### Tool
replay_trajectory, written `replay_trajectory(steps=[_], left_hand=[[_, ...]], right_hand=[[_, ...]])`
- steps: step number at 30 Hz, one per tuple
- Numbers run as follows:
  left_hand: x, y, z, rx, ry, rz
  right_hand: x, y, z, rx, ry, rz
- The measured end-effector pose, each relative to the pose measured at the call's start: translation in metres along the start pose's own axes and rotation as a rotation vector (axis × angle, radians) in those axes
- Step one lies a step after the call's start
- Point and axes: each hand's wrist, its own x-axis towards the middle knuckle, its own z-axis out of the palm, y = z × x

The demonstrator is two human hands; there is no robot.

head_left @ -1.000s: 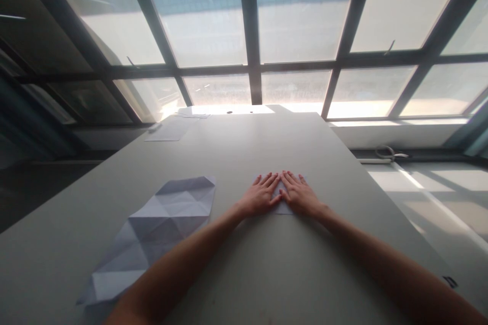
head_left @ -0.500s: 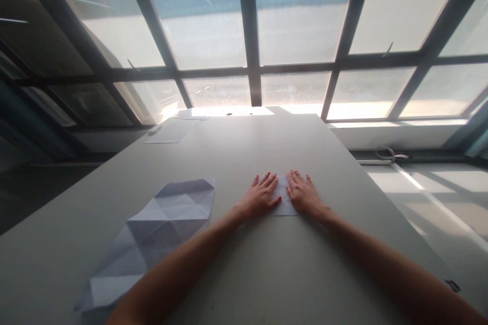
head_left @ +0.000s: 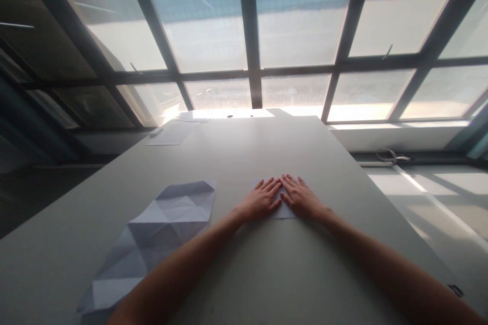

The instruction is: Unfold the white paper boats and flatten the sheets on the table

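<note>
Tall windows (head_left: 251, 25) with dark frames fill the background, and strong daylight washes over a long grey counter (head_left: 244, 264) that runs toward them. On it, both arms stretch forward. The left hand (head_left: 261, 200) and the right hand (head_left: 301, 198) lie flat, fingers spread and extended, grasping nothing; their palms press side by side on a small folded paper (head_left: 282, 209), of which only a pale strip shows between and below the hands. The fingertips nearly meet over its middle.

Well apart to the left lies a larger creased sheet (head_left: 152, 238), opened out, its surface crossed by triangular fold lines. Near the far left corner of the counter rest a few flat sheets (head_left: 168, 136), too distant to read.

As a judgement: with the hands pushing on such a small piece over a smooth top, the paper could slide under uneven pressure, so a crease might set crooked. Glare from the glass also washes out the paper's edges, which makes alignment harder to check.
</note>
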Motion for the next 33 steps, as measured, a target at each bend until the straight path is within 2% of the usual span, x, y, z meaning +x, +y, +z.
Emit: replay_trajectory(steps=[5, 13, 19, 24, 27, 33], left_hand=[[0.001, -0.002, 0.004, 0.012, -0.003, -0.008], [0.001, -0.006, 0.004, 0.021, -0.035, -0.006], [0.001, -0.006, 0.003, 0.025, -0.040, -0.009], [0.001, -0.005, 0.001, 0.017, -0.049, -0.014], [0.001, -0.005, 0.002, 0.014, -0.043, -0.014], [0.001, -0.004, 0.002, 0.005, -0.032, -0.016]], right_hand=[[-0.001, 0.001, 0.001, -0.036, -0.017, 0.054], [0.000, 0.005, 0.007, -0.092, 0.034, 0.203], [0.002, 0.033, 0.002, -0.106, 0.086, 0.417], [0.000, 0.056, -0.003, -0.106, 0.194, 0.566], [-0.001, 0.055, -0.005, -0.086, 0.310, 0.536], [0.001, 0.039, -0.015, 0.020, 0.544, 0.335]])
